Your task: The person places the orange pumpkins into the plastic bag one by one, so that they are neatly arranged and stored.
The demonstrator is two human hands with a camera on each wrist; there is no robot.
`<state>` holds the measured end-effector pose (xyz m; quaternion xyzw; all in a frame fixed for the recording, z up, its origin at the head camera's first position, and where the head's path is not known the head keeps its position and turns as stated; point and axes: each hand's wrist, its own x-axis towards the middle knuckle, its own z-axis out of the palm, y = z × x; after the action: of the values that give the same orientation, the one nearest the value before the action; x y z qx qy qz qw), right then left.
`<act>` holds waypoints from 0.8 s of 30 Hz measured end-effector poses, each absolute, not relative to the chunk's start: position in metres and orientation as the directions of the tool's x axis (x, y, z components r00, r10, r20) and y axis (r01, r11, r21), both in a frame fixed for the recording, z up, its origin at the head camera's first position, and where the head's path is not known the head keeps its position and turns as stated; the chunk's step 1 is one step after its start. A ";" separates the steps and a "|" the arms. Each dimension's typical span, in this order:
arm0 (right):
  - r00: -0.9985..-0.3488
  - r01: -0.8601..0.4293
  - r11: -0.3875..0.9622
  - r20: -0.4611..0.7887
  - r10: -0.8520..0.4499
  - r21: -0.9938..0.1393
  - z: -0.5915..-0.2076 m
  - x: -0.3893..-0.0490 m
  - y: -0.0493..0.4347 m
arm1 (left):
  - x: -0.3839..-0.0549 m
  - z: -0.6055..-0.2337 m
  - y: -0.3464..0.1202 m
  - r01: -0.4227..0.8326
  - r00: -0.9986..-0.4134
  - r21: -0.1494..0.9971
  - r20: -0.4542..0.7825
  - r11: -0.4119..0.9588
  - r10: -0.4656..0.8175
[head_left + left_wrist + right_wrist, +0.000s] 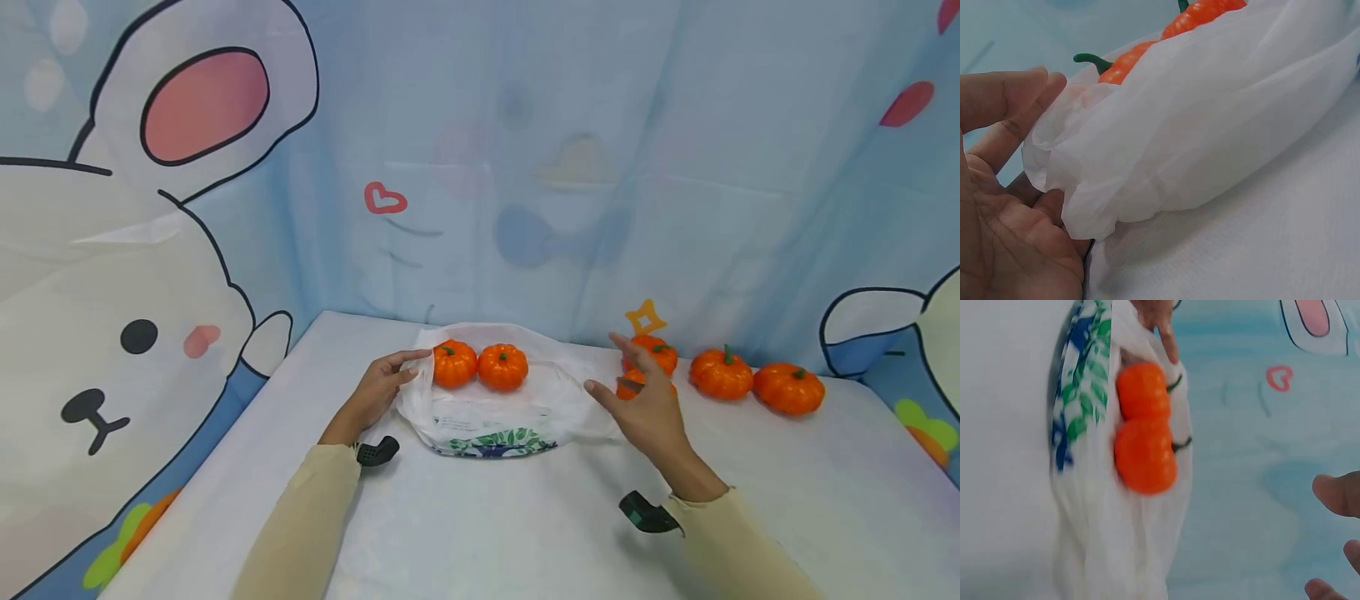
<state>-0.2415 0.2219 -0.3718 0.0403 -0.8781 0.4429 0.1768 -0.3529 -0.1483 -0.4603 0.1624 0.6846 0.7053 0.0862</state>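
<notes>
A white plastic bag (480, 408) with a green and blue leaf print lies on the table, two small orange pumpkins (502, 367) side by side in its mouth. At the bag's left edge is my left hand (378, 390); in the left wrist view its fairly straight fingers (1013, 128) touch the crumpled plastic, and some fingertips are hidden behind it. Over the bag's right end hovers my right hand (651, 417), fingers spread and holding nothing. Behind it two more pumpkins (660, 353) are partly hidden. The right wrist view shows the bagged pumpkins (1146, 456) blurred.
Two further pumpkins, one (721, 374) beside another (789, 389), sit to the right along the table's back. A blue cartoon-printed curtain (465, 250) hangs directly behind the white-covered table (480, 525).
</notes>
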 end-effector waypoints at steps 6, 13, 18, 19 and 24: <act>-0.934 -0.103 0.660 0.302 0.193 -0.744 -0.378 -0.239 0.274 | -0.353 -0.461 -0.149 0.113 -0.931 0.992 0.124 -0.052 0.344; -0.965 -0.010 0.626 0.170 0.197 -0.780 -0.400 -0.251 0.317 | -0.351 -0.460 -0.150 0.102 -0.931 0.993 0.114 -0.055 0.346; -0.977 0.050 0.568 0.077 0.199 -0.821 -0.417 -0.257 0.325 | -0.350 -0.459 -0.150 0.106 -0.931 0.994 0.113 -0.040 0.348; -0.977 0.053 0.554 0.071 0.199 -0.831 -0.420 -0.257 0.325 | -0.350 -0.459 -0.150 0.105 -0.932 0.994 0.111 -0.035 0.345; -0.980 0.049 0.496 0.056 0.193 -0.867 -0.429 -0.259 0.325 | -0.351 -0.460 -0.148 0.111 -0.934 0.993 0.114 -0.030 0.338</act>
<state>-0.2593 0.3246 -0.4286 -0.0701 -0.8618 0.4970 0.0727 -0.3510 -0.1481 -0.4595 0.1620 0.6917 0.6991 0.0811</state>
